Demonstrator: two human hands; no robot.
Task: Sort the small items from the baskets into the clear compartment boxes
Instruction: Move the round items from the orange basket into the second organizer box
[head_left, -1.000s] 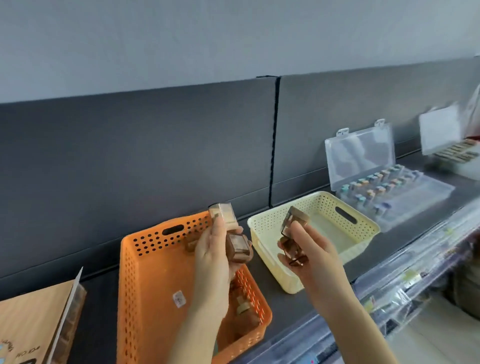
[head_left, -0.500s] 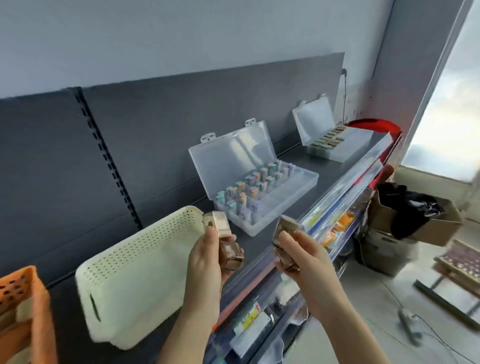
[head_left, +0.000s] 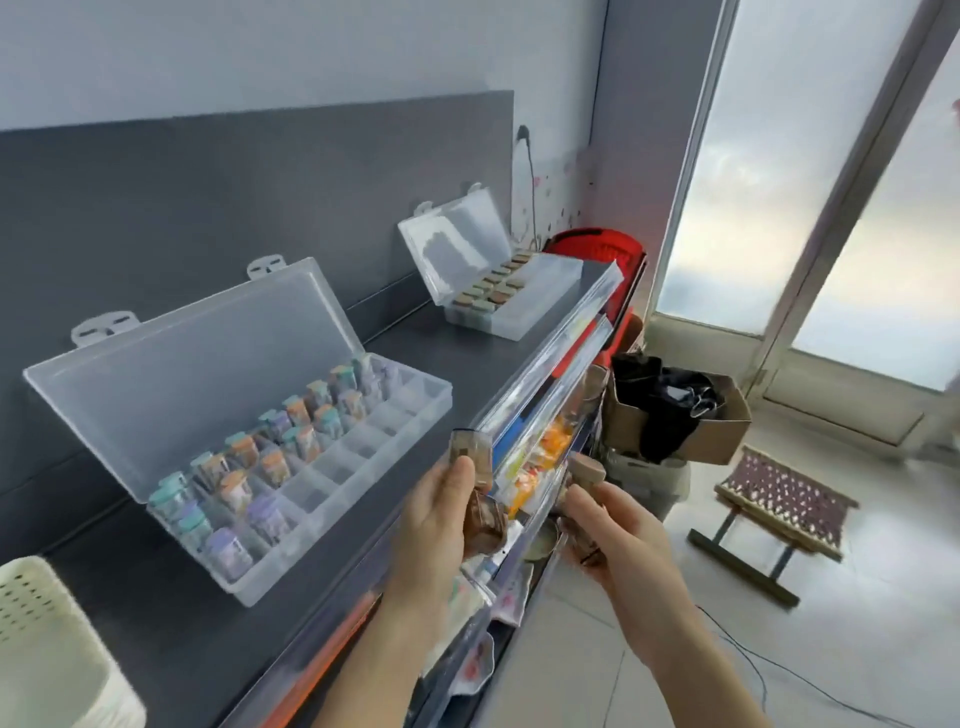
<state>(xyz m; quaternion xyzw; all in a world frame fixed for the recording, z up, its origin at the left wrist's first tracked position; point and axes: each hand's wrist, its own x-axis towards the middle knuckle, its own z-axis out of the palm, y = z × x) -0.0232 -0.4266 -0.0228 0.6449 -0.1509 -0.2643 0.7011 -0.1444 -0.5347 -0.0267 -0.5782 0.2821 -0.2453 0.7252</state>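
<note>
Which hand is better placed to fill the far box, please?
Probably the left hand: it holds brown pieces at the shelf edge, while the right hand is out beyond the shelf, away from the far box.

Left grip (head_left: 436, 525) raised, thumb up, fingers curled, right grip (head_left: 618, 530) near it, curled likewise, 2 forearms stretched forward

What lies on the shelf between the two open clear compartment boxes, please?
Only bare dark shelf separates the near box from the far box, as the head view shows.
</note>
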